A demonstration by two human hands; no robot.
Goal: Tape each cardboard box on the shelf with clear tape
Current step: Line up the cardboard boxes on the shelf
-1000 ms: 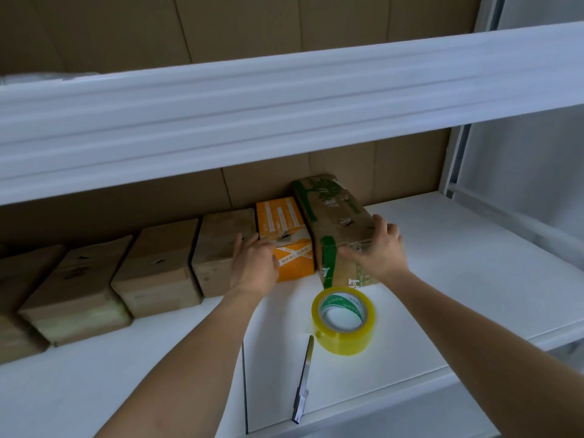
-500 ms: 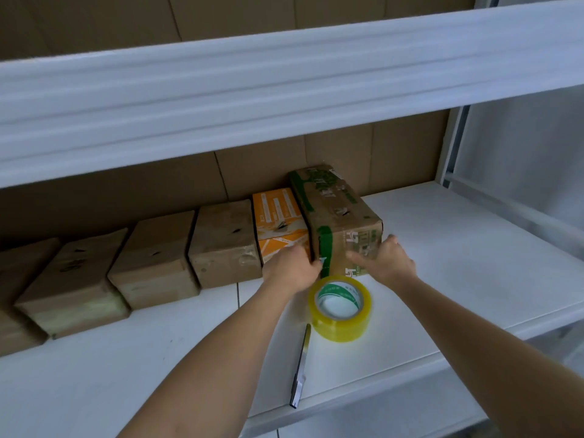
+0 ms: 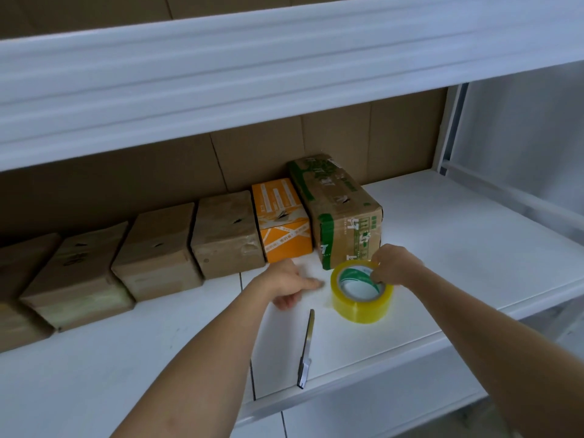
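Both hands worked low at the centre of the frame: the right hand (image 3: pixel 393 269) gripped the far rim of the tape roll (image 3: pixel 360 292), fingers curled over the edge into the core, while the left hand (image 3: pixel 286 286) hovered just left of the roll, holding nothing, one finger extended toward it and the rest loosely curled. The yellowish roll lay flat on the white shelf (image 3: pixel 458 248), right of centre, directly in front of the green-printed box (image 3: pixel 339 213). That box, the tallest, stood at the right end of a row lined against the brown cardboard backing. Touching its left side was the orange box (image 3: pixel 281 222), and further left ran three plain brown boxes (image 3: pixel 226 233) (image 3: pixel 158 251) (image 3: pixel 77 282), with part of another at the left edge of the frame. A slim utility knife (image 3: pixel 306 349) lay on the shelf below the hands, near the front edge, apart from the roll. An upper white shelf (image 3: pixel 252 74) crossed the top of the frame. Whether any tape end had been lifted from the roll could not be told.
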